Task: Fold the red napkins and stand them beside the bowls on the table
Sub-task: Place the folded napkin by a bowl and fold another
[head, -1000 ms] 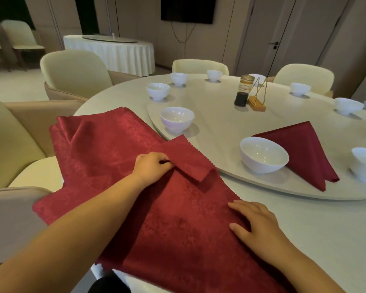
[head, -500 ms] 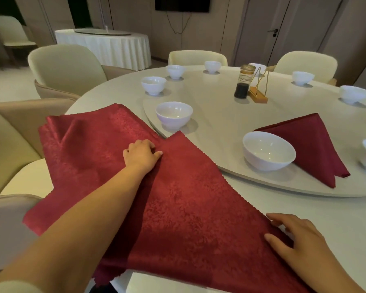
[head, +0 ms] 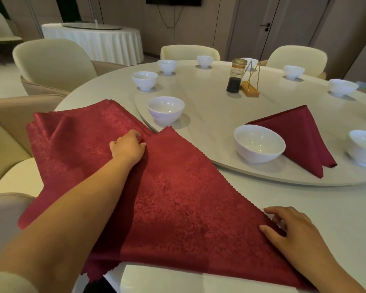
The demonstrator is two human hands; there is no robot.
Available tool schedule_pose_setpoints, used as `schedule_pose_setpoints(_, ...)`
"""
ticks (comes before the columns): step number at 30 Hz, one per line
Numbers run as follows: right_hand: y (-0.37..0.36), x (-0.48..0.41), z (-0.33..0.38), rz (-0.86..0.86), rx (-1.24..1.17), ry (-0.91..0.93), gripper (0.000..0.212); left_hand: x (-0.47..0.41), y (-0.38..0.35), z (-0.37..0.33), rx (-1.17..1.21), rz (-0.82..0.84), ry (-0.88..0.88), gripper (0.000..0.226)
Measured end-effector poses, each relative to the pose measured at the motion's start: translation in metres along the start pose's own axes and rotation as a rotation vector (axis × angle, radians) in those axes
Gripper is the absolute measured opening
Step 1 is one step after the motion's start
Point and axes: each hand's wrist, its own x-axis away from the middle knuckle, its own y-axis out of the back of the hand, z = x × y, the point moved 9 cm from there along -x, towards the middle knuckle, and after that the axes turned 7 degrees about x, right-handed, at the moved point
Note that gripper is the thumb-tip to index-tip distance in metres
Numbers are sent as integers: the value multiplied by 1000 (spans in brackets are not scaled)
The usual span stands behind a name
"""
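Two hands lie on the red napkin point(head: 178, 197) spread over the near edge of the table point(head: 304, 204) — I see the left hand point(head: 127, 148) curled into its fold, the right hand point(head: 290, 227) flat, fingers straight, on its corner.

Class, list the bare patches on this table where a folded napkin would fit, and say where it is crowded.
Bare: mid turntable, bordered by the near-left bowl, the bottle and the folded napkin; and the table strip between turntable rim and the right hand. Crowded: the near edge, covered by the spread napkin under the left hand.
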Motion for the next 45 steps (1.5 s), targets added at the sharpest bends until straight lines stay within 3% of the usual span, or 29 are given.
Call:
schedule_pose_setpoints(4,3,3,-4,23,3,-35,14,32,8,-24,-37,69,-176,34)
schedule_pose_setpoints(7,0,2,-8,73,45,-76,29,88,3,-35,-162,289,-359,44)
schedule_pose_setpoints(10,-3,1,-9,126,101,-79,32,149,4,-29,-251,420,-425,83)
schedule_pose_setpoints(15,5,8,-23,182,-15,-132,32,195,6,-23,-185,372,-425,135)
schedule_pose_setpoints(17,8,13,-30,207,-30,-145,30,205,1,-18,-132,360,-396,131)
schedule_pose_setpoints(21,10,17,-30,172,-26,-129,28,213,-13,-18,-233,406,-433,89)
schedule_pose_setpoints(25,12,13,-23,63,-11,-141,29,206,-13,-21,-348,380,-417,125)
schedule_pose_setpoints(28,10,9,-22,28,-1,-168,24,208,-20,-19,-344,397,-440,89)
schedule_pose_setpoints(30,9,8,-22,20,18,-181,20,205,-27,-13,-348,373,-436,77)
schedule_pose_setpoints(33,10,7,-23,18,43,-214,24,206,-20,-13,-329,343,-408,84)
schedule_pose_setpoints(36,14,6,-22,11,113,-240,20,204,-19,-11,-331,380,-315,122)
schedule_pose_setpoints(38,15,6,-20,18,181,-250,23,204,-17,-10,-364,379,-265,131)
schedule_pose_setpoints(41,19,8,-13,-10,358,-222,27,204,-17,-9,-374,341,-263,122)
schedule_pose_setpoints(45,36,28,41,-387,174,83,24,205,-16,-12,-340,313,-272,105)
